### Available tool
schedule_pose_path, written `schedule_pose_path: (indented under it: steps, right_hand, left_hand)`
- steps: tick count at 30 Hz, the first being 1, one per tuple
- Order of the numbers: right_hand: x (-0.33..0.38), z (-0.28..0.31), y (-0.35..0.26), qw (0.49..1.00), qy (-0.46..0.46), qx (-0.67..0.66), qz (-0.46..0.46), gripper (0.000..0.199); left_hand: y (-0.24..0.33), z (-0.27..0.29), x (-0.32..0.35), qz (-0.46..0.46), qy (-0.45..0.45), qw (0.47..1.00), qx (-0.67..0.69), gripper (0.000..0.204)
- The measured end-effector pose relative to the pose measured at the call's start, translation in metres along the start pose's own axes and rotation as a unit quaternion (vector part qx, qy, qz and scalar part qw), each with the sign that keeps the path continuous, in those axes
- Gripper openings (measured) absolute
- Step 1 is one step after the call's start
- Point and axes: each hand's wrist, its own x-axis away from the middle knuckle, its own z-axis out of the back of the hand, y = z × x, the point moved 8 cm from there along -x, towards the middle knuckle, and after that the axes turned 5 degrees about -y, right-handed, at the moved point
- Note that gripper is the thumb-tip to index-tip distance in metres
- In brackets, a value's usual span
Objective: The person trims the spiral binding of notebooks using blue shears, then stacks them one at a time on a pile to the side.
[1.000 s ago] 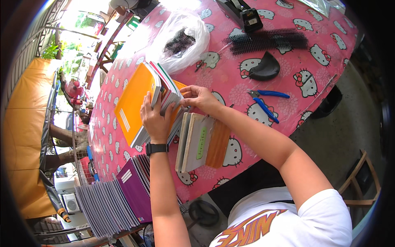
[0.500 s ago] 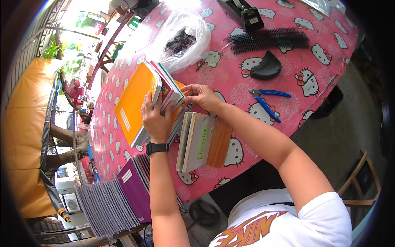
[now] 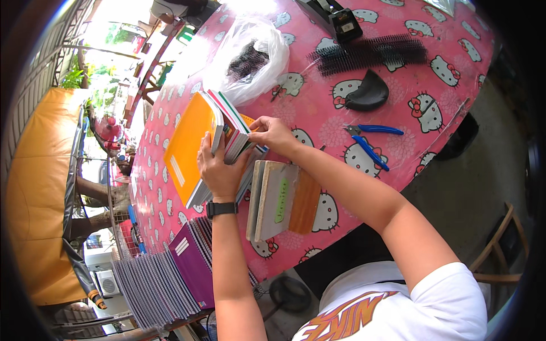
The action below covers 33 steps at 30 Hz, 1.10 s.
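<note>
A pile of orange-covered notebooks (image 3: 190, 145) lies on the pink tablecloth, with a tilted bundle of unbound pages and covers (image 3: 232, 133) against its right side. My left hand (image 3: 220, 173), a black band on its wrist, grips the near edge of the notebooks, its thumb spread toward the bundle. With fingers pinched together, my right hand (image 3: 273, 135) holds the right corner of the bundle; what lies right between its fingertips is partly hidden. Just nearer to me stand upright boards (image 3: 276, 199), grey and brown, with a green label.
Spiral-bound purple notebooks (image 3: 193, 256) are stacked at the near left edge. Blue-handled cutters (image 3: 372, 145), a black half-round piece (image 3: 368, 92), black binding coils (image 3: 369, 55) and a black metal device (image 3: 333, 20) lie to the right. A clear plastic bag (image 3: 250, 59) holds more coils.
The view has shifted slightly, so most things sit a little further right. Both hands stay at the notebooks, the right hand's fingers still at the bundle's corner.
</note>
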Motion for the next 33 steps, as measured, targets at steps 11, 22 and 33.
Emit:
schedule_pose_path:
  steps: [11,22,33]
  right_hand:
    - [0.003,0.001,0.0,0.976,-0.102,-0.194,-0.018,0.027]
    - [0.007,0.002,-0.004,0.986,-0.104,-0.128,-0.013,0.024]
    - [0.011,-0.002,-0.007,0.995,-0.058,-0.08,-0.008,0.019]
  left_hand:
    - [-0.009,-0.004,0.003,-0.001,0.007,1.0,0.027,0.048]
    - [0.001,-0.001,0.002,-0.015,0.001,1.0,-0.007,0.061]
    - [-0.022,-0.004,0.006,0.034,-0.003,0.997,0.067,0.054]
